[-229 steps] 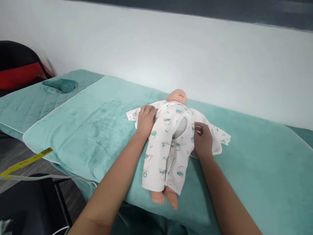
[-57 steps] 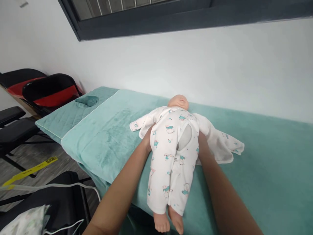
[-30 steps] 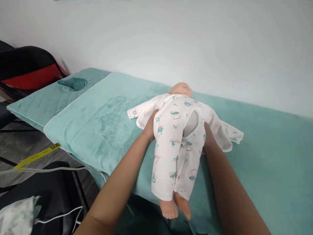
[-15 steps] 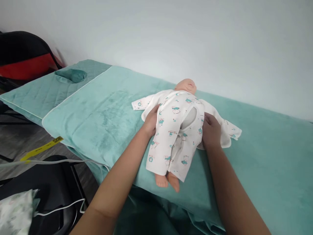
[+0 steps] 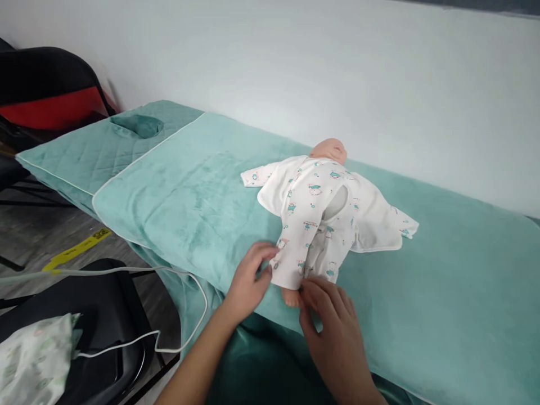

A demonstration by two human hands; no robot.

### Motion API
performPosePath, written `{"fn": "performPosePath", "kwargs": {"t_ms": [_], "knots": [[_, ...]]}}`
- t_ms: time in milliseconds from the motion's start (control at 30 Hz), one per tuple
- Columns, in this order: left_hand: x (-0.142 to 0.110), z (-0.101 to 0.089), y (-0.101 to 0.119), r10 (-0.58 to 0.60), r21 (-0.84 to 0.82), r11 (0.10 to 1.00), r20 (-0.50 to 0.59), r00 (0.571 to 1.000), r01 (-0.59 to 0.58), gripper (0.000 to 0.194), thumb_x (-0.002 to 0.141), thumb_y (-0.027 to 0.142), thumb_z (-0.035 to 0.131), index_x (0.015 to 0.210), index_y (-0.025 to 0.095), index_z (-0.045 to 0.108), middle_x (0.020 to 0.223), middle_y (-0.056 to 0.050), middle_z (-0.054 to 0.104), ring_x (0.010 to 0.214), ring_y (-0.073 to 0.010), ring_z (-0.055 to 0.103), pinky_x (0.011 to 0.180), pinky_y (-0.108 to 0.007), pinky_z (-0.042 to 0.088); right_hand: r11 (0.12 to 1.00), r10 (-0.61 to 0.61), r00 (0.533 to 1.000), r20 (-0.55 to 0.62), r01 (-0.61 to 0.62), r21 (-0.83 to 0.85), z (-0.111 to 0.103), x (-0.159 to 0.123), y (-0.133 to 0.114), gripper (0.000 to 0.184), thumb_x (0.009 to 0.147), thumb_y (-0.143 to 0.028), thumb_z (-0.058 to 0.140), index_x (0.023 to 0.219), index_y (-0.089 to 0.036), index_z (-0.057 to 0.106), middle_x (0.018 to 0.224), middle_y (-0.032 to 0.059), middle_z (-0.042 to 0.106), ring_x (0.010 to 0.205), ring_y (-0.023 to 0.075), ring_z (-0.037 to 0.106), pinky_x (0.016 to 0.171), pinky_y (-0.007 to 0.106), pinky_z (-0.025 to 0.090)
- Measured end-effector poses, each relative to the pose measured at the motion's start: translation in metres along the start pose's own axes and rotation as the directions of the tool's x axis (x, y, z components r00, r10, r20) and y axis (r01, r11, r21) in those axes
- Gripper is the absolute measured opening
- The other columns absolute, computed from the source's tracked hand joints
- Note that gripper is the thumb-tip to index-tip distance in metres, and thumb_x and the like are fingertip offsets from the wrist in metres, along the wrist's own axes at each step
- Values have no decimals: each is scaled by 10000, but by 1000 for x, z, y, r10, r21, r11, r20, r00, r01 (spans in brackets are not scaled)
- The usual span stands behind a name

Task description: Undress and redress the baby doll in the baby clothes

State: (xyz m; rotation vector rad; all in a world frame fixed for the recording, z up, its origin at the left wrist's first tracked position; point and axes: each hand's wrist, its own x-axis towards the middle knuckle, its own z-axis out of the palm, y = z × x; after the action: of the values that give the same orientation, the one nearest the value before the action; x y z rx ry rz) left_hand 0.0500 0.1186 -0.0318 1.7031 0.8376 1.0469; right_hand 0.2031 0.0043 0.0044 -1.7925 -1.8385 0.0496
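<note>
A baby doll (image 5: 331, 149) lies on its back on a green-covered bed, its head toward the wall. It has on a white jacket (image 5: 377, 222) with spread sleeves and white printed pants (image 5: 297, 239) with an opening at the crotch. My left hand (image 5: 248, 278) is beside the cuff of the pants leg on the left, thumb and fingers apart, fingertips at the fabric. My right hand (image 5: 333, 318) curls its fingers around the cuff of the other leg and hides the foot there. One bare foot (image 5: 290, 297) shows below the left cuff.
The bed cover (image 5: 181, 191) runs along a white wall (image 5: 270, 67). A face hole (image 5: 139, 126) is at the bed's far left end. At lower left, a black chair (image 5: 101, 315) bears a printed cloth bundle (image 5: 37, 357). A white cable (image 5: 202, 287) hangs by the bed edge.
Both hands have left the sides of the doll's waist and come down toward me to the pants cuffs. The view has shifted slightly.
</note>
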Motion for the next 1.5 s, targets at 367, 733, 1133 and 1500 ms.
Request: {"fn": "performPosePath", "kwargs": {"t_ms": [367,733,1133,1500], "knots": [[-43,21,7,81,295,949,104,991,-108,775,700,45,726,1380,292,447,1275,-85,497,1233,-248,490,1050,-456,455,998,-5,999,39,7,-56,4,15,-2,98,960,-180,540,986,-226,622,967,20,694,899,237,542,773,383,380],[-51,26,10,227,271,939,-21,974,-213,252,892,164,620,1134,229,587,1057,-62,579,1027,-190,572,890,-362,511,997,-17,997,70,22,-67,0,7,-3,130,940,-180,561,1053,-235,593,1022,37,679,956,245,563,764,363,399],[-53,15,29,187,227,961,-110,976,-159,248,875,165,639,1109,240,605,1037,-39,589,959,-160,606,831,-301,529,986,-9,999,-30,14,165,-5,6,-7,106,890,-132,547,831,-220,546,798,9,615,789,187,535,692,315,417],[-66,32,30,225,536,823,-2,974,-189,452,862,77,554,1284,228,507,1223,-115,535,1178,-245,528,956,-440,521,989,126,973,-192,-108,103,-2,-35,23,273,930,-188,522,1202,-219,522,1172,104,615,1091,246,565,857,407,513]]}}
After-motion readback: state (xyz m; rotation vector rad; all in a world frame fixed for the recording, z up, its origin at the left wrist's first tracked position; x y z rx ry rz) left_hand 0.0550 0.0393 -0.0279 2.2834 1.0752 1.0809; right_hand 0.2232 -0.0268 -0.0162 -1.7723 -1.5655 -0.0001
